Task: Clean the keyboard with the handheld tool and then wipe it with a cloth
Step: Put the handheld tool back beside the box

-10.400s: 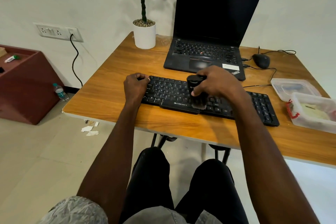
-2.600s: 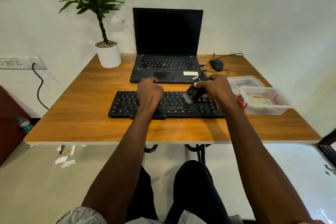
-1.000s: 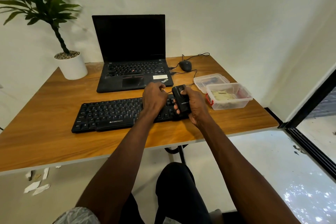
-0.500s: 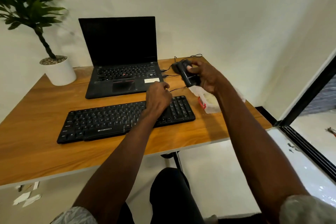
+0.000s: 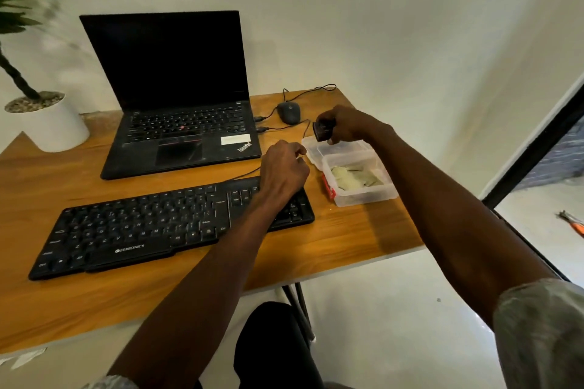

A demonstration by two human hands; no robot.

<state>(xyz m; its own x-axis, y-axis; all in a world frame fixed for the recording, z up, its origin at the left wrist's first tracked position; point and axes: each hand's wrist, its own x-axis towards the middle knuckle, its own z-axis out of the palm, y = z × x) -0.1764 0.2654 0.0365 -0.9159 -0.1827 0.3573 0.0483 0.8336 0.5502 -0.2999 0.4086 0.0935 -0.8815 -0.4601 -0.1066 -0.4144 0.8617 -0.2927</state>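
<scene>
A black keyboard (image 5: pixel 151 227) lies across the wooden table (image 5: pixel 347 240). My left hand (image 5: pixel 284 170) rests with curled fingers on the keyboard's right end and holds nothing that I can see. My right hand (image 5: pixel 350 126) grips the small black handheld tool (image 5: pixel 322 131) above the clear lid (image 5: pixel 311 148) at the table's right side. Beside the lid stands a clear plastic box (image 5: pixel 363 196) with a pale yellowish cloth (image 5: pixel 354 180) inside it.
An open black laptop (image 5: pixel 177 123) stands behind the keyboard. A wired mouse (image 5: pixel 289 112) lies to its right, with cables running to the laptop. A white plant pot (image 5: pixel 47 123) stands at the far left. The table's right edge is close to the box.
My right hand lifted the tool off the keyboard's right end and carried it right, over the plastic lid. My left hand stayed at the keyboard's right end. My head turned right.
</scene>
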